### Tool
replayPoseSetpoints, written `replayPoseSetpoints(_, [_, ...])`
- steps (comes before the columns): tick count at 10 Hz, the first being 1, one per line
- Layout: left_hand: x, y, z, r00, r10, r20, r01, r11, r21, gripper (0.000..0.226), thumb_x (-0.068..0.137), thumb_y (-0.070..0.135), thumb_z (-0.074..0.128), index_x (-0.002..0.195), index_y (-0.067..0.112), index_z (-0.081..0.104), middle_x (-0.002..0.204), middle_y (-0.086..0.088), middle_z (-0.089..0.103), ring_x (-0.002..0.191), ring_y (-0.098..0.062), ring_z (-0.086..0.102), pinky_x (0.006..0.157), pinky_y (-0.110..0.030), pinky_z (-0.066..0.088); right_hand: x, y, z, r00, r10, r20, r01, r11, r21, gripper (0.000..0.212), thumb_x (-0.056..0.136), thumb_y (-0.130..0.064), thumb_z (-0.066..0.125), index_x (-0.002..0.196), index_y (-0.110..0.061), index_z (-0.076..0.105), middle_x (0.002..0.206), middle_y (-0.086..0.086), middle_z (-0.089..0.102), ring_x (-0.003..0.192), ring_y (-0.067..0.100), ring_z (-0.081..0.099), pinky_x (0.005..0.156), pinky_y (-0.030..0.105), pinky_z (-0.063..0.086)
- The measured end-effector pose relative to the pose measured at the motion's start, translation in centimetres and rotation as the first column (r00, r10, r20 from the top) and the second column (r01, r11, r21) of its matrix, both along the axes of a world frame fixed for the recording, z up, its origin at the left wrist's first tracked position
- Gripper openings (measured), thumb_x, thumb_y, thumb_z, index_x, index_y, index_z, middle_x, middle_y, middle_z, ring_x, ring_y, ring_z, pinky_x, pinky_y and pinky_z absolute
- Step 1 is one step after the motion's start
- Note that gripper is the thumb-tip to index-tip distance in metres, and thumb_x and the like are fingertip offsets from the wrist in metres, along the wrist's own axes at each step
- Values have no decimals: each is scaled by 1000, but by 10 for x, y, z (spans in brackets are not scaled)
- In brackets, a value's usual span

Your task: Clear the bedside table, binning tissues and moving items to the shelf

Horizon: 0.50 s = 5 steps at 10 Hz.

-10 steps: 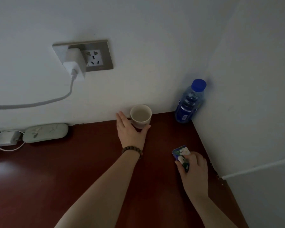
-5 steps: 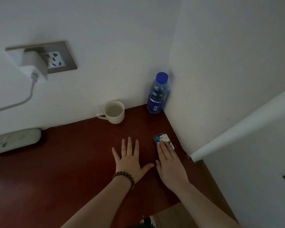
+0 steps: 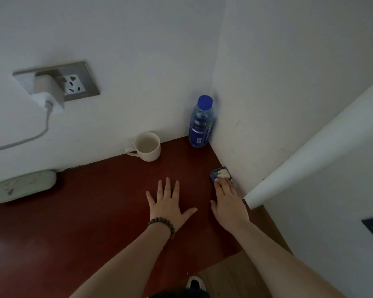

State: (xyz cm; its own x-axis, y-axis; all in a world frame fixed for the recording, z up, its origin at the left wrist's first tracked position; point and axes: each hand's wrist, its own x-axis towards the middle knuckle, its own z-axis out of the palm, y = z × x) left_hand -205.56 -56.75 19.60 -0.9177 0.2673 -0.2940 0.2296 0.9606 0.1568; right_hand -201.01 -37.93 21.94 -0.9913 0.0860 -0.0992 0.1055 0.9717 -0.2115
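Flat right grip (image 3: 228,203) has pushed packet (image 3: 221,173) against wall (image 3: 267,104).

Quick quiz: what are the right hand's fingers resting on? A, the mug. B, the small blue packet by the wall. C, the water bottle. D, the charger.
B: the right hand lies flat with its fingertips on the small blue packet, while the mug, bottle and charger stand untouched.

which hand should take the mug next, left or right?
Left, probably. The left hand lies flat and free on the table, roughly in line with the mug. The right hand has its fingers on the small blue pack by the side wall.
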Motion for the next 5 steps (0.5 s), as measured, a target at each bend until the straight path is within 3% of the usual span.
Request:
replayPoseSetpoints(1, [-4,-3,8,1000,-18,14,18,1000,24,93,75,81,22,149,30,-4,159,-3,-3,145,-27,-7,112,-58,2,-5,0,10,999,-37,19,38,998,-53,60,94,-33,44,145,-10,25,152,8,25,142,25,15,115,37,20])
replayPoseSetpoints(2, [-6,-8,19,999,-42,2,42,997,59,86,81,74,25,149,28,-1,159,-3,6,145,-25,3,114,-53,9,-5,-3,25,999,-41,3,41,997,-72,58,95,-33,42,146,-11,25,155,7,21,144,23,12,118,36,12])
replayPoseSetpoints(4, [10,-29,50,986,-79,-147,104,980,172,80,84,70,18,149,24,12,157,0,17,144,-19,10,115,-44,13,45,-22,53,948,-306,-84,279,930,-239,51,94,-36,45,142,-19,36,153,2,26,140,22,24,113,34,26])
replayPoseSetpoints(5, [26,-45,58,988,-108,-114,131,965,225,79,85,69,21,148,23,18,157,-1,17,144,-18,8,116,-44,12,78,-47,58,869,-481,-118,425,846,-323,46,94,-37,46,137,-21,42,151,1,28,137,20,30,109,34,32])
